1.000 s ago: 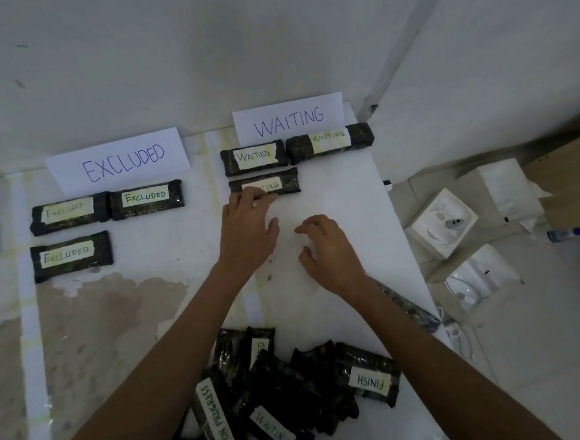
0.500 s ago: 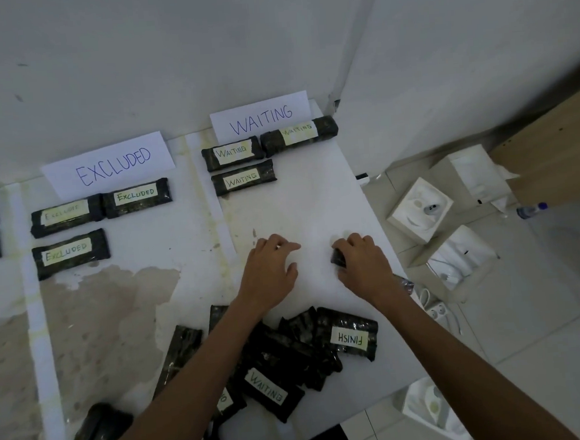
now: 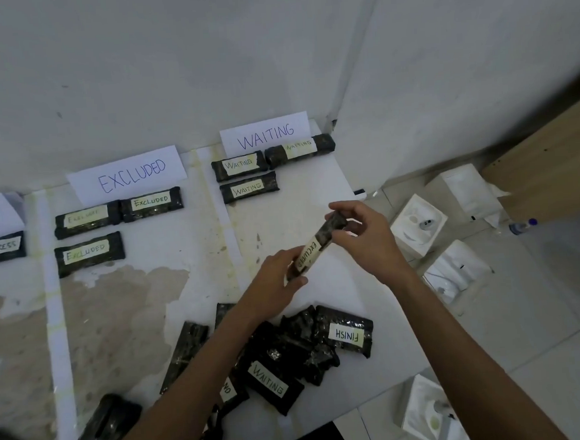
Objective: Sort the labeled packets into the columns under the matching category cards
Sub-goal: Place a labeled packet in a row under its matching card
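Here we go: I've got the EXCLUDED packet [image 3: 313, 252] over the white table [image 3: 281, 220], pinched at both ends. My left hand [image 3: 279, 286] is curled round the 7 o'clock end and my right hand [image 3: 368, 235] grips the 1 o'clock end, label facing me. The EXCLUDED card [image 3: 131, 174] sits at 10 o'clock with three sorted packets [image 3: 90, 252] below it. The WAITING card [image 3: 265, 135] is at 12 with its own three [image 3: 248, 190]. The unsorted pile [image 3: 291, 353] lies at 6 o'clock, beside my left forearm.
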A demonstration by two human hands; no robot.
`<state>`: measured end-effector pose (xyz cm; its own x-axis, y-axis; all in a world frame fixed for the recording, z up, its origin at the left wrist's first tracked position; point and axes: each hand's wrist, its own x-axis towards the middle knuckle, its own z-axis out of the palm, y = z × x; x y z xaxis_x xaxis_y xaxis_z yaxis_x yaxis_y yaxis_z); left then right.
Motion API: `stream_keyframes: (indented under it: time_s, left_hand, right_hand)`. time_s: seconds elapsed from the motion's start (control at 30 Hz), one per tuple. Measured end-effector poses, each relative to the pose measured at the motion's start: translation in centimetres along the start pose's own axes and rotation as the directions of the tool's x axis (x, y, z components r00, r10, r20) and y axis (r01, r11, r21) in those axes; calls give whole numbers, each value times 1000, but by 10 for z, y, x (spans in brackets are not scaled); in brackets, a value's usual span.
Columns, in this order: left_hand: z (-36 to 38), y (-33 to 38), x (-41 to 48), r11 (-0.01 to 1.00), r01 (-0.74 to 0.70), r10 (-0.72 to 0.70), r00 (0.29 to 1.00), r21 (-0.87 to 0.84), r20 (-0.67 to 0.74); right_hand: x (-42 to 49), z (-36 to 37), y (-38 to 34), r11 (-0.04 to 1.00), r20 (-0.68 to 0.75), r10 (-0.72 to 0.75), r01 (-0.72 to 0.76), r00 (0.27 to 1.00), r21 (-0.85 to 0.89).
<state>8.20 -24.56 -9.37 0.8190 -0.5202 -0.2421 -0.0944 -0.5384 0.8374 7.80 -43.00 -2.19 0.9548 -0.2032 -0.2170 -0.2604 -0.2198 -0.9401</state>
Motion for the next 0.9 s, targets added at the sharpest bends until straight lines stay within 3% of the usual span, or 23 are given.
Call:
stream_keyframes:
  time_s: [0.1,0.17,0.23,0.3,0.4,0.5,0.63,0.73,0.8,0.9]
  left_hand:
    - [-13,0,-5,999,-27,22,988,-31,-151]
    - [-22,-4,-11,999,-52,48,978,-13,-201]
    - [-31,-10,-14,999,-42,46,971,22,-236]
    - [-39,-18,-18,999,6,6,965,48,-264]
    - [-52,-28,-25,993,83,-55,951,79,-304]
    - [-66,-38,-34,989,110,-74,947,100,-312]
    - [-88,-48,-46,989,101,-66,957,111,-282]
    - [-102,-54,-53,989,141,-131,970,35,-206]
    - [-108,-58,-57,985,170,-165,974,18,-154]
    - [-111,-61,-63,969,202,-230,947,-140,-223]
  right_hand:
    - [0,4,2,962,23,100,-103,995,251]
    - [1,11,7,952,37,127,-132,991,274]
    - [2,18,10,993,28,82,-85,996,85]
    - [2,27,11,972,76,-74,89,994,-218]
    - [6,46,11,765,315,-222,365,923,-530]
    - [8,71,7,550,456,-254,515,853,-657]
    - [8,101,-4,470,566,-107,543,818,-696]
    - [7,120,-2,497,631,29,537,775,-682]
    - [7,129,1,581,653,87,494,753,-647]
    - [9,141,8,733,610,158,322,777,-599]
